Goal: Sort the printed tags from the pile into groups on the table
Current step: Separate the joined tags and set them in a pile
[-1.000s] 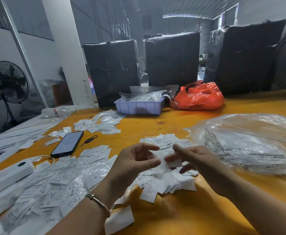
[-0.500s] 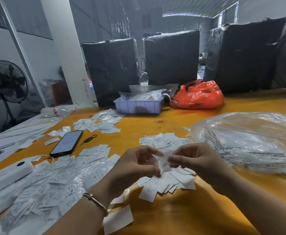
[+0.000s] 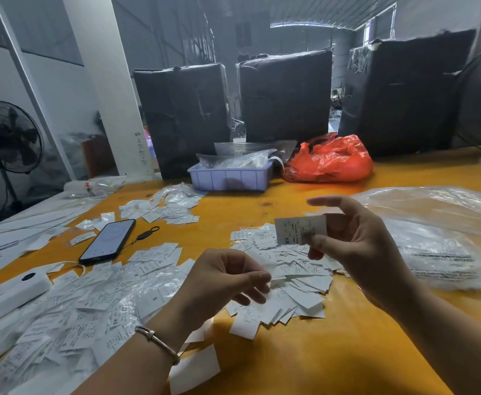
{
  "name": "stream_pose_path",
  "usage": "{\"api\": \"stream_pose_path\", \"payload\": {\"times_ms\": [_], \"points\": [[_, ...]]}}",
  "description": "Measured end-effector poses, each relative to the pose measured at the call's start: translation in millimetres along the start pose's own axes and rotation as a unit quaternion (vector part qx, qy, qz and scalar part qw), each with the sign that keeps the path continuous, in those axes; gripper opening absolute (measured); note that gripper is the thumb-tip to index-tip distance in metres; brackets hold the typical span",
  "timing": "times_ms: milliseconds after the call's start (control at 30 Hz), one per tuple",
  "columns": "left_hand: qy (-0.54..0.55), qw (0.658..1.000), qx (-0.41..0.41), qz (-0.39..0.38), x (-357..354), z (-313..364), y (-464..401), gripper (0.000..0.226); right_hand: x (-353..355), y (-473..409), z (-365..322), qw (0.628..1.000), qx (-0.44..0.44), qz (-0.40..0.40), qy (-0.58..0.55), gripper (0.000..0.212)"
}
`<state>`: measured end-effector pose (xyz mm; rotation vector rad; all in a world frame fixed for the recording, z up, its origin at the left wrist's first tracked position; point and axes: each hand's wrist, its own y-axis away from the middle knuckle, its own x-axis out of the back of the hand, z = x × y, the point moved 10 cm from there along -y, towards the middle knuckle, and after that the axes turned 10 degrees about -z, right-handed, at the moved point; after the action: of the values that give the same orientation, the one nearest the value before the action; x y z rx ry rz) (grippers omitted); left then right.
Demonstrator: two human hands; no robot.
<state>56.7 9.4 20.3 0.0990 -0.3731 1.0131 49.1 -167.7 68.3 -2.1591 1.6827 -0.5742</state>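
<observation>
Right hand (image 3: 356, 246): pinched one printed tag (image 3: 300, 230) above the pile (image 3: 287, 275).
Tag: long axis roughly level, print toward camera.
Left hand (image 3: 225, 280): fingers loosely curled, holding nothing.

White printed tag (image 3: 300, 229) held upright above scattered tag pile (image 3: 287, 269)

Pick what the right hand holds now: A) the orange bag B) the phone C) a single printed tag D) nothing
C: the right hand pinches one printed tag between thumb and fingers, lifted above the pile; the phone lies on the table, untouched.
</observation>
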Motion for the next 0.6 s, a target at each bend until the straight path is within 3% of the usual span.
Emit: {"api": "stream_pose_path", "payload": {"times_ms": [167,600], "points": [[0.003,1.0,-0.017,0.001,0,4,0,0.015,-15,2,-14,0.999,0.042,-0.033,0.002,0.019],[0.012,1.0,-0.011,0.011,-2,1,-1,0.013,-25,4,-13,0.993,0.029,-0.038,0.11,0.021]]}}
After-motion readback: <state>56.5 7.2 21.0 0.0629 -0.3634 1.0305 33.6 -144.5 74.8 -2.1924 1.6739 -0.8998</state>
